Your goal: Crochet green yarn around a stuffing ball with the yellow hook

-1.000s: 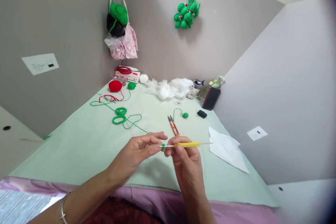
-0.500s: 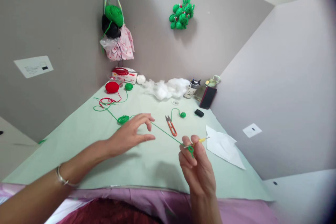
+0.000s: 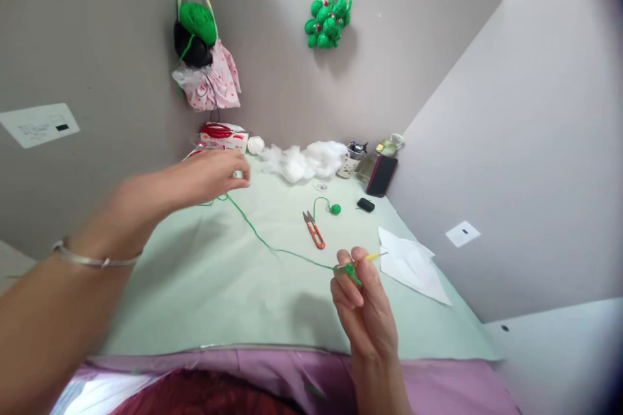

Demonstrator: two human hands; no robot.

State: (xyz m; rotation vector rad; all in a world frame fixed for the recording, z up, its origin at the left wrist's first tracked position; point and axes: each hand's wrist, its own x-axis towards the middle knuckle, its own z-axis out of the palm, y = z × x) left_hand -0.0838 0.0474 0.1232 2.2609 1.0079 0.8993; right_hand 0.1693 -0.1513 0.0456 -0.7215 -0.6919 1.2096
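Note:
My right hand [image 3: 367, 311] is closed around a yellow-handled crochet hook [image 3: 374, 257], whose thin tip points right. A small loop of green crochet work [image 3: 351, 270] sits at its fingers. From there a slack green yarn strand [image 3: 272, 248] runs left across the table to below my left hand [image 3: 209, 178]. That hand is over the far left of the table, slightly blurred, its fingers curled. A bit of green shows between its thumb and fingers; the rest of what it holds is hidden.
Orange thread snips [image 3: 314, 231] and a small green yarn ball [image 3: 335, 209] lie mid-table. White stuffing [image 3: 302, 162], a cup [image 3: 350, 161] and a phone [image 3: 382, 176] stand along the back. White paper [image 3: 413, 266] lies at right; green crocheted pieces [image 3: 328, 19] hang on the wall.
My left hand has moved up and left, away from my right hand, and its fingers have curled. The green skein has gone from its former spot. The taut strand now hangs slack.

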